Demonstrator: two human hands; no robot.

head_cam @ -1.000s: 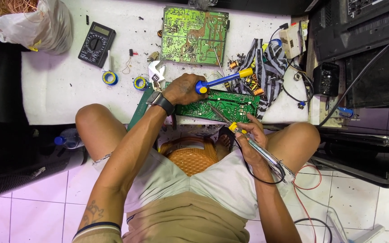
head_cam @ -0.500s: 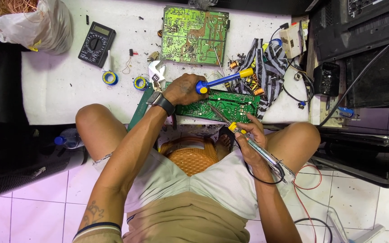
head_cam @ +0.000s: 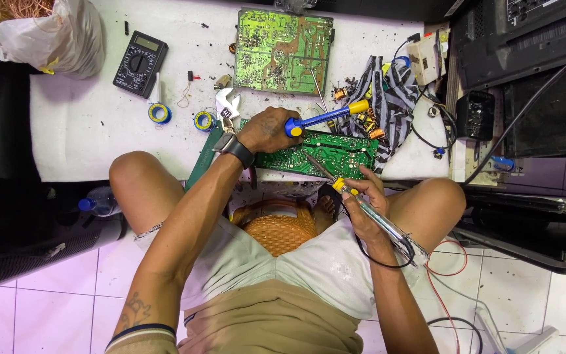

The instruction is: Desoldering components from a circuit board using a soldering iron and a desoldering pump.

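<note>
I've got my left hand [head_cam: 266,129] in a closed grip on the blue-and-yellow pump tool [head_cam: 325,117] over the green board [head_cam: 319,152] at the bench [head_cam: 86,131] edge, right hand [head_cam: 361,196] gripping the soldering iron [head_cam: 352,196], tip on that board.

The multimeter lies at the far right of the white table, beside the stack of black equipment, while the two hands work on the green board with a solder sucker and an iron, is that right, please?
Not quite: the head view shows the multimeter at the far left of the table, beside the plastic bag. The rest holds: the left hand holds the solder sucker and the right hand the iron at the green board.
</note>
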